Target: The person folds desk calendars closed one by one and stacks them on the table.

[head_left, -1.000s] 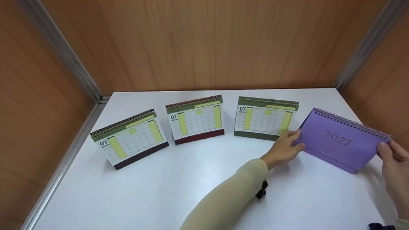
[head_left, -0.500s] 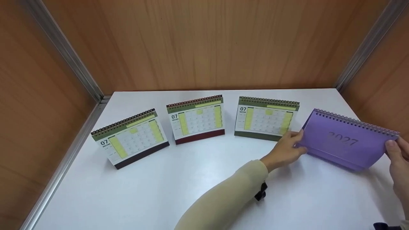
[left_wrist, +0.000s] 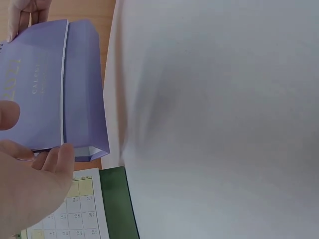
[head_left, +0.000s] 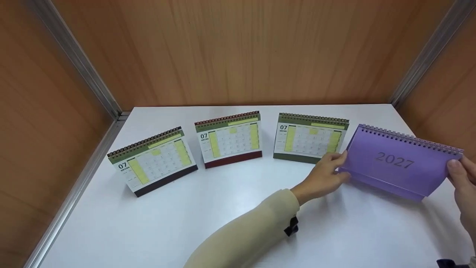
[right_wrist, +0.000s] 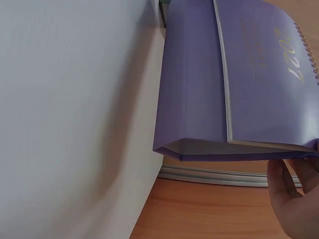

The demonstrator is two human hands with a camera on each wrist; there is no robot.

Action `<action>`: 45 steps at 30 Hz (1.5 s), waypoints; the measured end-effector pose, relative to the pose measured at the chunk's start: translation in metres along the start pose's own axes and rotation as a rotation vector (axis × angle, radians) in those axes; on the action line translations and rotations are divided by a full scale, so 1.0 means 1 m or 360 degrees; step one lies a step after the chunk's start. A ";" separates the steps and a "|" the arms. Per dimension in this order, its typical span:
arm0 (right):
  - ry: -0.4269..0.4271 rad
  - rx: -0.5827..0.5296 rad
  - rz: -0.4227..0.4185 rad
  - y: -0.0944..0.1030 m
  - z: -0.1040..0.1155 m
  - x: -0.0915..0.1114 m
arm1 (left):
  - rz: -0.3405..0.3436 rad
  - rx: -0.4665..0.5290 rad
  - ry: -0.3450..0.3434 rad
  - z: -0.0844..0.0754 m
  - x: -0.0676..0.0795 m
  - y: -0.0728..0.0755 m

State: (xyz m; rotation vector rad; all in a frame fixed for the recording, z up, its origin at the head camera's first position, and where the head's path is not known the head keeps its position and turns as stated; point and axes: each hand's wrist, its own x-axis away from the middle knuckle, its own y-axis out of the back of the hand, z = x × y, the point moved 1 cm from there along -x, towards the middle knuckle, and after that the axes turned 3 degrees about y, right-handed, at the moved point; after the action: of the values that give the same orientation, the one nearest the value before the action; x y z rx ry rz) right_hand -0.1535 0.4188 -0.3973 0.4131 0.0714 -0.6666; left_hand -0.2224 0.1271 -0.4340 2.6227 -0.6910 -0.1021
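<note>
From my end I see the wooden back panel [head_left: 241, 52], then the white worktop [head_left: 148, 230] in front of it. Next, the purple 2027 calendar [head_left: 394, 160]: far right of the worktop, tent-shaped, spiral up, cover facing me; shadow below it, can't confirm whether its base touches. Three July calendars stand to its left: green-based calendar [head_left: 310, 137] just beside it, red-based calendar [head_left: 228, 143], black-based calendar [head_left: 154, 163] furthest left. Left hand [head_left: 322, 176] pinches the purple one's left edge, thumb in front; right hand [head_left: 465, 186] has fingers and thumb closed on its upper right corner.
</note>
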 end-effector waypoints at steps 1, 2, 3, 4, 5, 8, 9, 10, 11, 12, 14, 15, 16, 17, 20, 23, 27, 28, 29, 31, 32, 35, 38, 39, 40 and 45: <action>0.0009 -0.0014 0.0002 0.000 0.002 0.001 | -0.0002 0.0003 -0.0013 0.000 0.003 0.003; 0.0018 -0.0045 -0.0001 -0.001 0.004 0.002 | -0.0005 0.0005 -0.0026 0.001 0.006 0.006; 0.0036 -0.0090 -0.0011 -0.002 0.006 0.002 | -0.0008 0.0010 -0.0039 0.001 0.008 0.008; 0.0045 -0.0131 -0.0005 -0.003 0.008 0.003 | -0.0006 0.0018 -0.0046 0.001 0.011 0.011; 0.0067 -0.0167 -0.0010 -0.004 0.010 0.003 | -0.0002 0.0023 -0.0051 0.002 0.014 0.012; 0.0070 -0.0179 -0.0011 -0.006 0.017 0.005 | 0.0008 0.0031 -0.0068 0.002 0.021 0.015; 0.0055 -0.0138 -0.0013 -0.006 0.019 0.006 | 0.0016 0.0040 -0.0068 0.001 0.023 0.015; 0.0044 -0.0095 -0.0007 -0.005 0.021 0.007 | 0.0023 0.0048 -0.0067 0.000 0.025 0.015; 0.0033 -0.0047 -0.0002 -0.005 0.022 0.007 | 0.0027 0.0053 -0.0070 -0.001 0.027 0.014; 0.0026 -0.0003 0.0013 -0.004 0.022 0.007 | 0.0030 0.0061 -0.0072 -0.002 0.029 0.014; 0.0045 0.0035 0.0038 -0.001 0.022 0.006 | 0.0035 0.0075 -0.0068 -0.005 0.034 0.014; 0.0074 -0.0026 0.0048 -0.001 0.021 0.006 | 0.0040 0.0079 -0.0068 -0.007 0.036 0.014; 0.0109 -0.0088 0.0059 0.000 0.020 0.005 | 0.0040 0.0080 -0.0072 -0.008 0.038 0.015; 0.0134 -0.0146 0.0061 0.000 0.019 0.005 | 0.0036 0.0077 -0.0076 -0.009 0.040 0.017; 0.0179 -0.0359 0.0046 -0.003 0.021 0.006 | 0.0018 0.0082 -0.0090 -0.010 0.046 0.023; 0.0210 -0.0392 0.0038 -0.009 0.025 0.009 | -0.0004 0.0100 -0.0108 -0.007 0.050 0.031; 0.0239 -0.0432 0.0113 -0.017 0.030 0.013 | -0.0034 0.0138 -0.0133 -0.002 0.055 0.042; 0.0250 -0.0403 0.0133 -0.019 0.031 0.013 | -0.0046 0.0143 -0.0144 0.000 0.055 0.045; 0.0237 -0.0423 0.0148 -0.021 0.033 0.014 | -0.0059 0.0148 -0.0159 0.001 0.056 0.048; 0.0235 -0.0356 0.0169 -0.026 0.037 0.015 | -0.0081 0.0161 -0.0184 0.004 0.058 0.053; 0.0230 -0.0332 0.0178 -0.028 0.039 0.016 | -0.0091 0.0172 -0.0194 0.006 0.060 0.056; 0.0258 -0.0172 0.0191 -0.038 0.045 0.019 | -0.0115 0.0220 -0.0195 0.011 0.066 0.065; 0.0310 -0.0074 0.0273 -0.047 0.047 0.023 | -0.0138 0.0284 -0.0173 0.016 0.074 0.074; 0.0326 -0.0064 0.0305 -0.051 0.048 0.025 | -0.0149 0.0291 -0.0164 0.018 0.076 0.077; 0.0346 -0.0045 0.0338 -0.055 0.048 0.026 | -0.0159 0.0297 -0.0158 0.021 0.079 0.080; 0.0355 -0.0007 0.0511 -0.074 0.048 0.035 | -0.0240 0.0259 -0.0144 0.033 0.093 0.097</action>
State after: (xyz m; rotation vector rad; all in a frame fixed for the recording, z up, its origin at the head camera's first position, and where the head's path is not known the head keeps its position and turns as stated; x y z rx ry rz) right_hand -0.1744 0.3274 -0.3857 0.4812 0.2134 -0.3027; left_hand -0.1913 -0.0070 -0.4198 2.8399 -0.5512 -0.2185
